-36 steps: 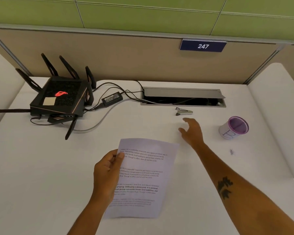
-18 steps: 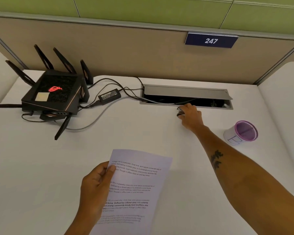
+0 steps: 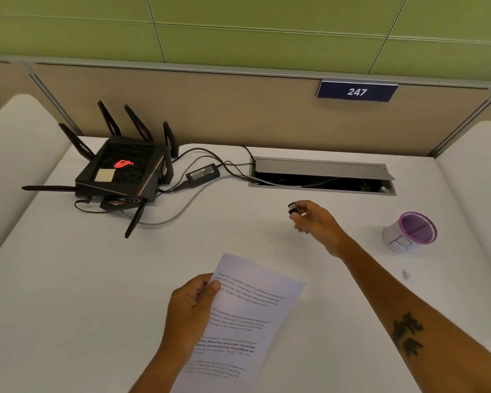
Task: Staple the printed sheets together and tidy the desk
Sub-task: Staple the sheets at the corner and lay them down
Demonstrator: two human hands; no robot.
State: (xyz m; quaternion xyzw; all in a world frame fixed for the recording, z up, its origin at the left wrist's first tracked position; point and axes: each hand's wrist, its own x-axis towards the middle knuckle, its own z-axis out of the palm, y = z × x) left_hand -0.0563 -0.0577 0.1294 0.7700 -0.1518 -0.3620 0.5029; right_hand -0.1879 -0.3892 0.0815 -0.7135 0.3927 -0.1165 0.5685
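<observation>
step: stapling not yet done; stapler is in hand and off the desk, sheets held ready. Judging from this, we're at the bring-tool-to-paper stage.
right hand (image 3: 315, 222): fingers curled round a small dark stapler (image 3: 294, 208), its metal end poking out past the fingertips toward the left. Hand hangs above the desk (image 3: 68, 293), in front of the cable hatch (image 3: 321, 177).
left hand (image 3: 190, 304): thumb on top, fingers underneath, pinching the printed sheets (image 3: 247, 316) at their left edge near the top. Sheets lifted at a tilt, text side up, top corners free.
sheet count: can't tell how many; edges look aligned, only the top page is visible.
next move: my read is the stapler mouth has to slide over a top corner of the stack, most likely the top-left beside the left thumb. Needs the pages squared and the thumb out of the bite.
risk: stack is floppy and held at one edge only; the corner may bend away when pressed.
tidy-up pending: purple-rimmed cup (image 3: 411, 231) stands well to the right, probably the pen holder. Router (image 3: 122, 171) with power brick (image 3: 203, 173) and cables sits far left.
</observation>
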